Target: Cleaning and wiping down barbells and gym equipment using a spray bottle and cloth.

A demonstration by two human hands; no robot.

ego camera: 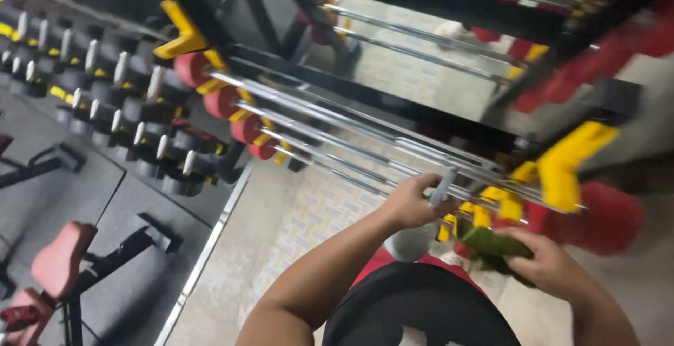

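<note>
Two hands show: the left hand and the right hand. One green cloth, one grey bottle. Four red bar ends line the rack's near side; the dumbbells are too many and blurred to count.

A green cloth, silver bars with yellow and red ends, black dumbbells.

To my left stands a rack of black dumbbells on dark rubber floor mats — red-padded benches nearby — patterned tile floor below me.
</note>
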